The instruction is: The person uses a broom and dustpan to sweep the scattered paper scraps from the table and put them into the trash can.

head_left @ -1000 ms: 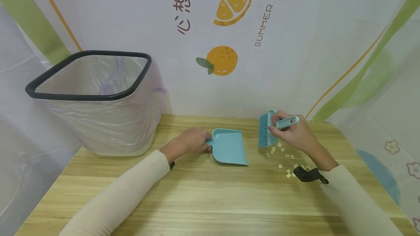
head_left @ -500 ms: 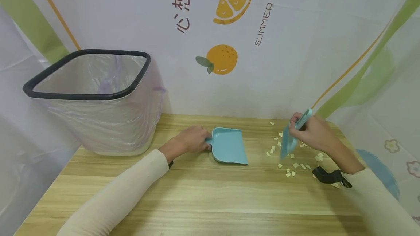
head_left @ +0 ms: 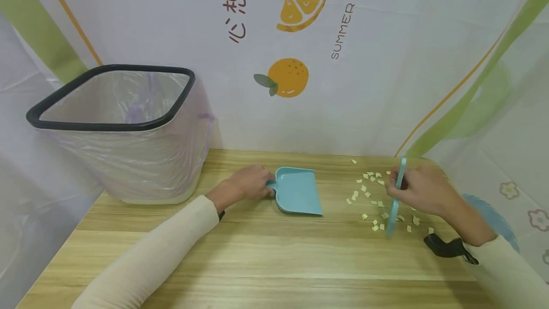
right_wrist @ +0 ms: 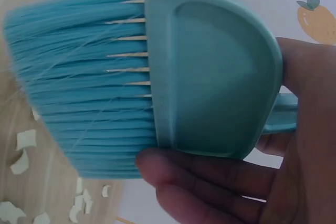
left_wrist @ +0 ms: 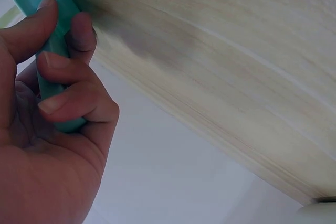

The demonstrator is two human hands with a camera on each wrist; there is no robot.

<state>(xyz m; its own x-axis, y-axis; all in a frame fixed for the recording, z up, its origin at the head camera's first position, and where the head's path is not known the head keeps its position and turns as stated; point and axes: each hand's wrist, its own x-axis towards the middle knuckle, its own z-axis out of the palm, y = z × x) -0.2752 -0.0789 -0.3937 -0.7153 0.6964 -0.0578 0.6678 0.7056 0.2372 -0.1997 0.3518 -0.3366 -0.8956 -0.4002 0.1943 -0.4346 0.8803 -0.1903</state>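
My left hand (head_left: 250,181) grips the handle of a light-blue dustpan (head_left: 298,192), which lies on the table with its wide edge to the right. In the left wrist view the fingers curl round the teal dustpan handle (left_wrist: 50,77). To the right, my right hand (head_left: 422,189) holds a matching hand brush (head_left: 392,213), seen nearly edge-on, its lower end among small pale scraps (head_left: 416,221). The right wrist view shows the brush's broad teal head (right_wrist: 220,77) and blue bristles (right_wrist: 79,87), with fingers against the head. More scraps (right_wrist: 26,139) lie beyond the bristles.
A bin (head_left: 128,156) with a black rim and a clear liner stands at the table's back left. Behind the wooden table (head_left: 257,261) hangs a white cloth (head_left: 377,99) printed with oranges. A blue feathery shape (head_left: 489,213) shows past the right edge.
My right hand has moved right and towards me, turning the brush from facing left to nearly edge-on. Scraps formerly covered by the hand and brush now show. The left hand and dustpan stay put.
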